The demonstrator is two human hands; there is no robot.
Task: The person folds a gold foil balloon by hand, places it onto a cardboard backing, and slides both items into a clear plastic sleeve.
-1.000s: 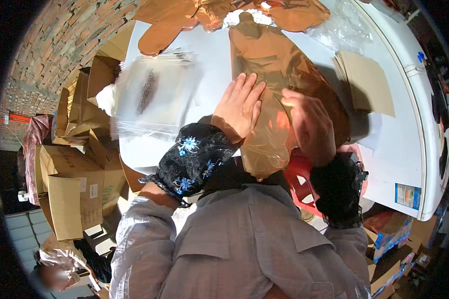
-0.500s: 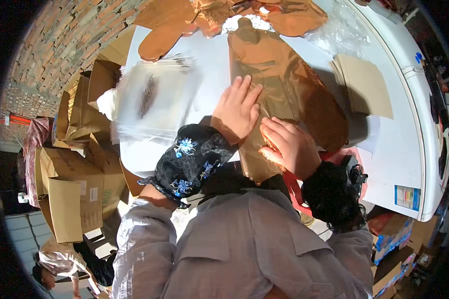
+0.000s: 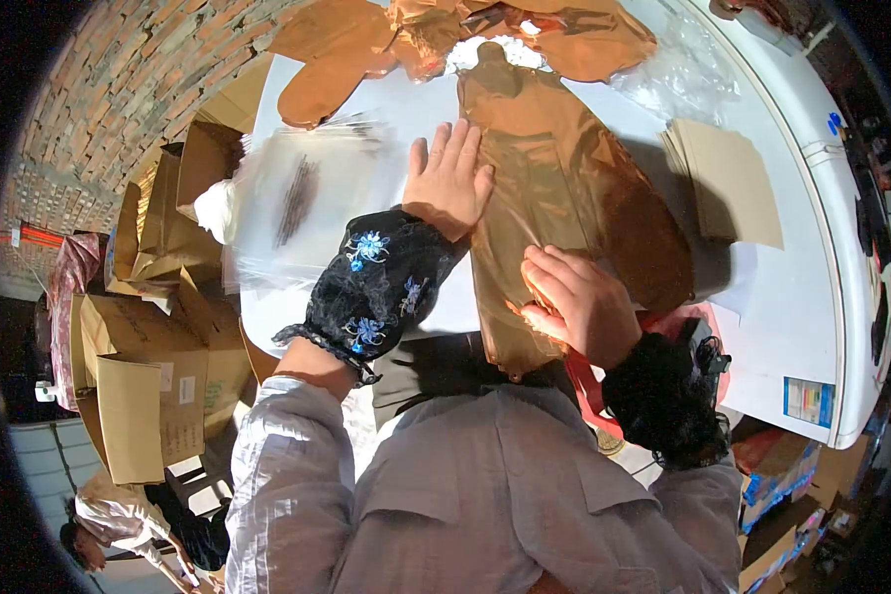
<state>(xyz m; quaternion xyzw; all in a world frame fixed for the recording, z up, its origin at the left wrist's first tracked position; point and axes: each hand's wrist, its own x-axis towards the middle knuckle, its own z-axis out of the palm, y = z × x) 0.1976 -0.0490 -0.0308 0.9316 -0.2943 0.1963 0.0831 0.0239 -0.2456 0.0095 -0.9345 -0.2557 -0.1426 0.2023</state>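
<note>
A shiny copper-brown foil piece (image 3: 535,158) lies lengthwise on the white table (image 3: 421,94), its near end reaching the front edge. My left hand (image 3: 448,178) rests flat along its left side, fingers spread, holding nothing. My right hand (image 3: 582,305) is over the lower part of the foil, its fingers curled round a bunched bit of it. Left of my left hand lies a stack of clear plastic sheets (image 3: 307,188).
More copper foil shapes (image 3: 332,64) lie at the far side. Crumpled clear plastic (image 3: 688,74) and tan sheets (image 3: 728,178) are on the right. Open cardboard boxes (image 3: 158,396) stand at the left. Another person (image 3: 114,515) bends over at the lower left.
My left hand has moved up and left off the middle of the foil to its left edge. My right hand has shifted slightly down.
</note>
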